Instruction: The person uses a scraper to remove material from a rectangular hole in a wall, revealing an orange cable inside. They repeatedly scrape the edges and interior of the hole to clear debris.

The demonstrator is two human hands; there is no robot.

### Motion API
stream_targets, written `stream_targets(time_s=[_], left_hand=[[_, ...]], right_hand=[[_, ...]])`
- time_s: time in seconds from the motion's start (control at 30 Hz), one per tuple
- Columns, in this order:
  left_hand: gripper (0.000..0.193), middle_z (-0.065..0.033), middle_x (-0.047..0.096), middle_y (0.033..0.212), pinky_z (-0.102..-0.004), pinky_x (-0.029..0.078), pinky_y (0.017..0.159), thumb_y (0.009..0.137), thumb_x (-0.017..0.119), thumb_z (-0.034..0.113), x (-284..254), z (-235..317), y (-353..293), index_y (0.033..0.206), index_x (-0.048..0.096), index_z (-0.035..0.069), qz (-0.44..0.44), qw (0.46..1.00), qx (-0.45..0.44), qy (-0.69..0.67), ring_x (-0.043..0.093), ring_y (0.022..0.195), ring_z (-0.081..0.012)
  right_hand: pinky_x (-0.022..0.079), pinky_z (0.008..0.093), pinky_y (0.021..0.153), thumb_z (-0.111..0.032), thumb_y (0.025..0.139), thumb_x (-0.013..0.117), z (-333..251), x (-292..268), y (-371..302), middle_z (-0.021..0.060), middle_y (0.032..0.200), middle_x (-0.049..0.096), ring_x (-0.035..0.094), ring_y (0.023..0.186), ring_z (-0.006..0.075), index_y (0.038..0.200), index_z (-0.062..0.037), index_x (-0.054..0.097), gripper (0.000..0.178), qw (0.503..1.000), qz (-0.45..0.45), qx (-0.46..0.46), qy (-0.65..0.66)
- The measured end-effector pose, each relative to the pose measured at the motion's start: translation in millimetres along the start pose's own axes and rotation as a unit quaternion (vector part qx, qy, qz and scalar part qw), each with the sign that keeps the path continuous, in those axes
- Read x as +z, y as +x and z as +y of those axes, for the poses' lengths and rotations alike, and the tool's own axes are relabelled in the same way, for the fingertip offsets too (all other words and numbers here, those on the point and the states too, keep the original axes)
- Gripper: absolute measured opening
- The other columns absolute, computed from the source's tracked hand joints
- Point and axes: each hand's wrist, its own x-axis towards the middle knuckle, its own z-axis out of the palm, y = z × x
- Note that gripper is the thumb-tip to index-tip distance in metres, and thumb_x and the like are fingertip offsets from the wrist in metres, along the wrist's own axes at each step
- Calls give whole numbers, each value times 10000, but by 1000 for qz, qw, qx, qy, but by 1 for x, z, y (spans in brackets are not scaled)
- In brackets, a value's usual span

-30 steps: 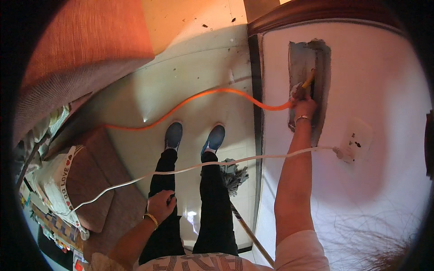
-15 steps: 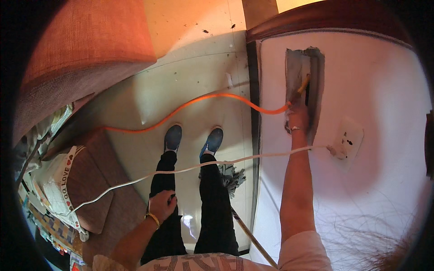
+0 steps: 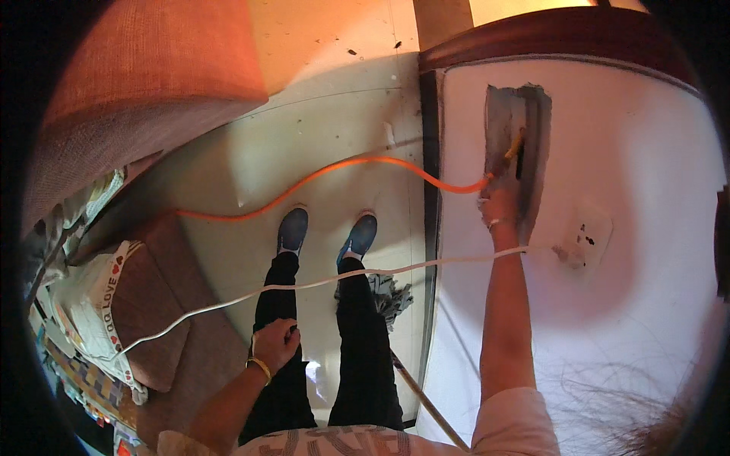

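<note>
My right hand [image 3: 499, 204] reaches to the wall, its fingers closed around a thin yellow-tipped tool [image 3: 514, 146] whose exact kind I cannot tell. The tool's tip lies within a rough-edged recess [image 3: 499, 106] cut in the white wall. An orange cord or hose [image 3: 365, 159] leads from this hand, sagging across to the brown seat at left. My left hand [image 3: 275, 342] is closed in front of my left thigh; a small dark spot shows by its thumb, and what it holds, if anything, is hidden. A white cable [image 3: 380, 272] passes across my right forearm.
A white wall socket [image 3: 589, 239] with a plug sits beside the recess. A mop [image 3: 389, 300] lies by my right leg, its pole slanting back. Brown cushioned seating [image 3: 160, 68] and a white printed cloth [image 3: 95, 311] stand at left. Dark wood trim [image 3: 563, 38] edges the wall.
The view has shifted a little. My right hand keeps its grip inside the recess, and the yellow tip sits slightly lower in it. My left hand stays closed in place.
</note>
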Motion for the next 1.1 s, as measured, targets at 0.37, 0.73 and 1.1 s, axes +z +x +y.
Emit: stream_targets(time_s=[0.37,0.73,1.1], left_hand=[[181,-68,583,691,-327,476,545,758,642,141,3,-3,-1,917,618,59,17,999,40,7,575,578,-221],[204,-67,601,734,-355,486,611,772,613,208,-3,9,3,927,625,77,-28,999,-22,9,600,667,-233],[201,-87,585,706,-346,473,548,764,636,158,1,3,0,935,616,54,9,1000,22,14,584,608,-231]], right_hand=[[470,386,792,-23,747,579,-32,-42,12,74,957,608,577,882,272,916,-116,639,202,979,148,-99,97],[480,399,771,-40,750,556,-50,-20,68,108,931,626,597,876,304,924,-105,653,210,991,81,-107,3],[456,375,864,-84,779,532,-54,-17,53,88,882,637,583,926,279,900,-124,674,191,988,-56,-116,-89]])
